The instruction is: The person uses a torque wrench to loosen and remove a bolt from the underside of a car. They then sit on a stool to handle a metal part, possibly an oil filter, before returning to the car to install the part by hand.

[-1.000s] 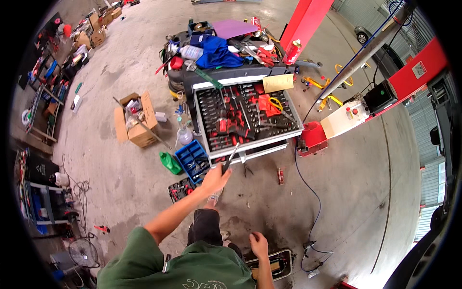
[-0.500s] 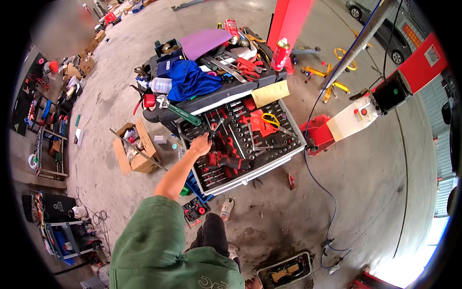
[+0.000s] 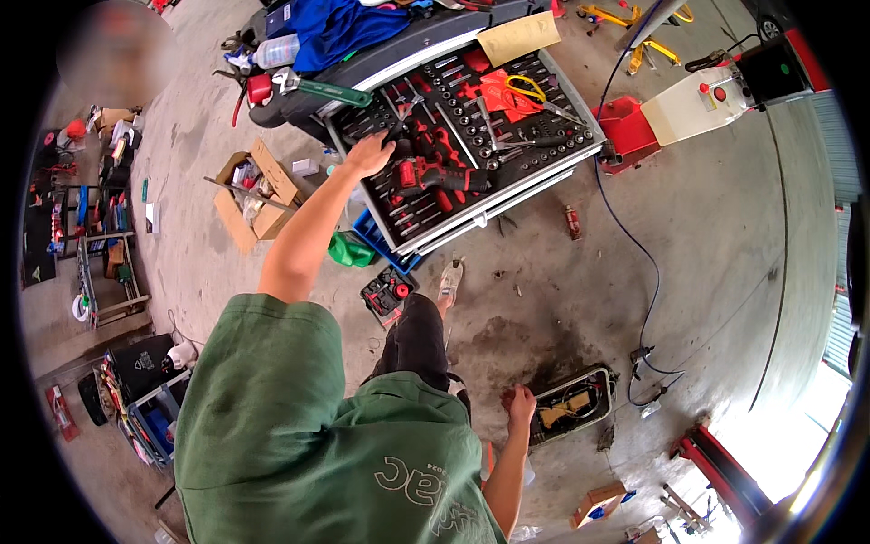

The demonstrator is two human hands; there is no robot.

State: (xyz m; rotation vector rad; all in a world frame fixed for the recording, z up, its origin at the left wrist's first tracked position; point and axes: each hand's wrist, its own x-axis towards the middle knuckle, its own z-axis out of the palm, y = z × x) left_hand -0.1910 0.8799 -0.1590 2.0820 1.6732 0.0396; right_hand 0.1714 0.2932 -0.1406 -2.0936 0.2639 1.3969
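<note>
My left hand (image 3: 370,154) reaches over the left side of an open tool drawer (image 3: 480,216). Its fingers are curled beside dark tools, and what they hold, if anything, is hidden. Just right of it lies a red and black cordless power tool (image 3: 439,178). Sockets, ratchets and yellow-handled pliers (image 3: 526,88) fill the foam inlay, with a red cloth (image 3: 504,98) under the pliers. Lower down, my right hand (image 3: 519,405) hangs at my side, its fingers bent; anything in them is too small to name. In this view it appears beside a dark oily tray (image 3: 605,374) on the floor.
A green adjustable wrench (image 3: 331,92) and a blue cloth (image 3: 349,41) lie on the cart top. An open cardboard box (image 3: 237,218) stands left of the drawer. A blue cable (image 3: 645,245) runs across the floor on the right, near a red and white machine (image 3: 684,109).
My view has tilted down, so the drawer and cart sit higher in the picture. My left hand stays at the drawer's left side. My right hand has come fully into view.
</note>
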